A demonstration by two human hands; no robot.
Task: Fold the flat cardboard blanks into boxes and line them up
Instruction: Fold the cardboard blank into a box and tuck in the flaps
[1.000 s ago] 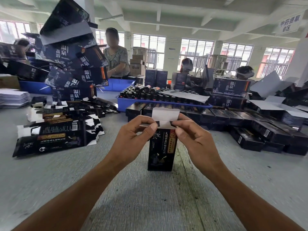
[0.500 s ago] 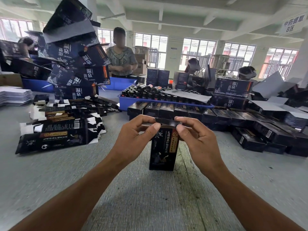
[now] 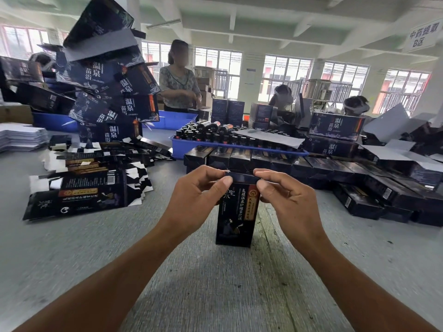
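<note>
I am standing one dark box [image 3: 236, 212] upright on the grey counter [image 3: 215, 283], right in front of me, and closing its top flap. My left hand [image 3: 195, 197] is pinching the flap's left end between thumb and forefinger, a narrow grip; my right hand [image 3: 285, 200] is doing the same at the right end. To do this well, I judge I should be pressing both ends down evenly, keeping the walls square so the tuck tab is sliding inside rather than buckling. One box is in hand. Just behind it a row of finished boxes [image 3: 263, 161] is lying side by side, too many and too blurred for me to be counting exactly. To my left a fanned heap of flat blanks [image 3: 79, 190] is waiting. Beyond the row, one blue tray [image 3: 230, 146] is holding bottles.
</note>
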